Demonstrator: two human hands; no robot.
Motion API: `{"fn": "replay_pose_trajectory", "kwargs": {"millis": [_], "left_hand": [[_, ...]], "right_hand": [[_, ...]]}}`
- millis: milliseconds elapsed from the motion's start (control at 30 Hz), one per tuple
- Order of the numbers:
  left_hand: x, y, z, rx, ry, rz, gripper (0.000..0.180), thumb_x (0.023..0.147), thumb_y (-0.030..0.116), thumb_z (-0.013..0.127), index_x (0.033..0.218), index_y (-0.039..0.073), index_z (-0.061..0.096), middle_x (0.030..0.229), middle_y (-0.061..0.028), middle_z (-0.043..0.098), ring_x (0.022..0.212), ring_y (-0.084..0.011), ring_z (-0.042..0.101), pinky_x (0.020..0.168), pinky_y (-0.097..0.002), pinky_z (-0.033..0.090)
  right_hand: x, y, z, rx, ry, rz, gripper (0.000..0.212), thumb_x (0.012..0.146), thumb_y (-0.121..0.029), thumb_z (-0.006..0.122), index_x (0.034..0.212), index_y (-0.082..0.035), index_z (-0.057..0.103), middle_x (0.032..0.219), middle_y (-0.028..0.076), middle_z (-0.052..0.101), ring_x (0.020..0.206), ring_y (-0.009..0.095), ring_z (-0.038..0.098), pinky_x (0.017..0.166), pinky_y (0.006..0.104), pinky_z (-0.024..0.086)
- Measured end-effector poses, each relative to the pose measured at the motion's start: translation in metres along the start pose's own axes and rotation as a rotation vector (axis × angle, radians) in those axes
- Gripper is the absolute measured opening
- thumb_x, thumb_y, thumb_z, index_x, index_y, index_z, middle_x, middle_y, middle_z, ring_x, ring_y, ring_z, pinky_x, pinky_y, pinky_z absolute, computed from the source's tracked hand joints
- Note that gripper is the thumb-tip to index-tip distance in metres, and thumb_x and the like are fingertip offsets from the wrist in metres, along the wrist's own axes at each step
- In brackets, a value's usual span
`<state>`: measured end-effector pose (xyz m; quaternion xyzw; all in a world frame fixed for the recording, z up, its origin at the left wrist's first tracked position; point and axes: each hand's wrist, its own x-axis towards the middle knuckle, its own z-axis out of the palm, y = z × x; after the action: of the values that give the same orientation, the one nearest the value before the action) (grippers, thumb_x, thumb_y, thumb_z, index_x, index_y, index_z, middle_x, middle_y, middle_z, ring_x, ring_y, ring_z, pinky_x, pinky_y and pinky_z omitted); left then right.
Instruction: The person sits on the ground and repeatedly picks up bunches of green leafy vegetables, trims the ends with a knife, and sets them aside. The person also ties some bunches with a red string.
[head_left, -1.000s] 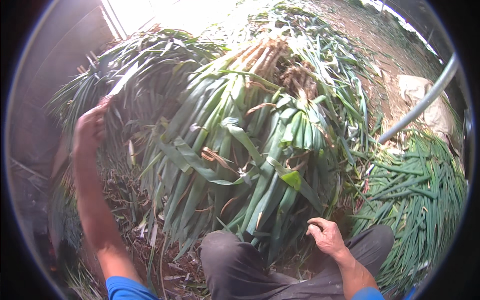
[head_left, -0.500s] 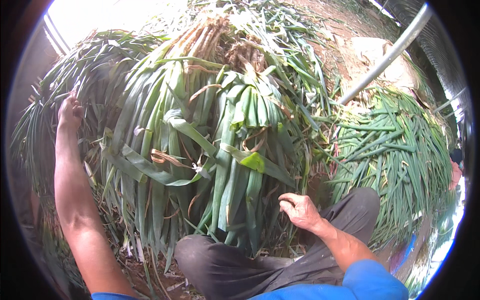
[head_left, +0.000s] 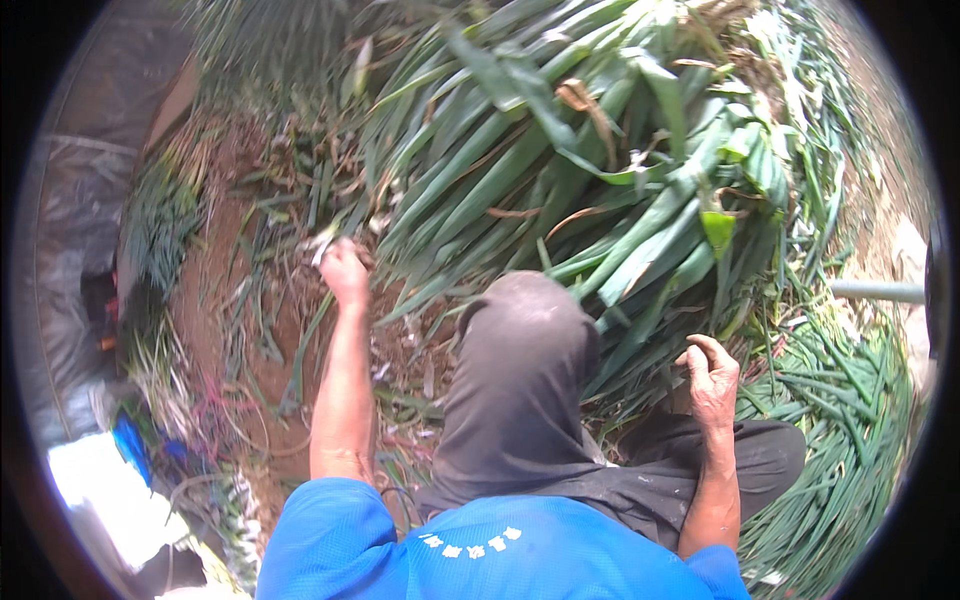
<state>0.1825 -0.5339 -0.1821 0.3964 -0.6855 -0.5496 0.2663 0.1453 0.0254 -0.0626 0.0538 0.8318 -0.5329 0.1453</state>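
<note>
a big heap of long green leaves [head_left: 600,170] fills the far and right part of the view, its drooping ends reaching down to the person's raised knee in dark trousers [head_left: 520,370]. to the right, past a grey pipe [head_left: 880,291], a flatter spread of thin green stalks [head_left: 850,430] lies near the right edge. the only open room is on the left: a strip of bare reddish soil [head_left: 215,270] strewn with loose leaf scraps, bounded at the far left by grey plastic sheeting [head_left: 60,220] and, near the lower left, a white and blue bundle [head_left: 110,470].

the left hand [head_left: 343,272] is stretched out to the near-left edge of the heap, fingers curled in together around a small pale scrap or leaf end; just what it grips is too small to tell. the right hand [head_left: 712,372] rests at the leaf tips beside the right thigh, fingers bent and loosely hooked, thumb apart, with nothing clearly held in it.
</note>
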Motion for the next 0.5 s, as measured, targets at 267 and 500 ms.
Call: {"fn": "replay_pose_trajectory", "kwargs": {"millis": [267,500], "left_hand": [[-0.153,-0.166,-0.080,0.824,-0.212,-0.207,0.034,0.086,0.022,0.058,0.109,0.000,0.070,0.101,-0.0308,0.069,0.099,-0.0473,0.066,0.089,-0.0508,0.052],[-0.043,-0.180,-0.032,0.795,-0.103,0.187,0.028,0.093,0.014,0.051,0.113,-0.001,0.062,0.124,-0.0298,0.057,0.107,-0.0498,0.058,0.089,-0.0551,0.048]], "right_hand": [[0.001,0.011,0.011,-0.072,-0.095,0.043,0.024,0.100,-0.013,0.062,0.114,0.005,0.067,0.080,0.004,0.069,0.069,0.006,0.055,0.064,0.0223,0.044],[0.001,0.045,0.002,-0.252,-0.096,0.077,0.026,0.097,-0.013,0.060,0.109,0.008,0.067,0.076,0.008,0.069,0.068,0.013,0.061,0.066,0.0270,0.048]]}}
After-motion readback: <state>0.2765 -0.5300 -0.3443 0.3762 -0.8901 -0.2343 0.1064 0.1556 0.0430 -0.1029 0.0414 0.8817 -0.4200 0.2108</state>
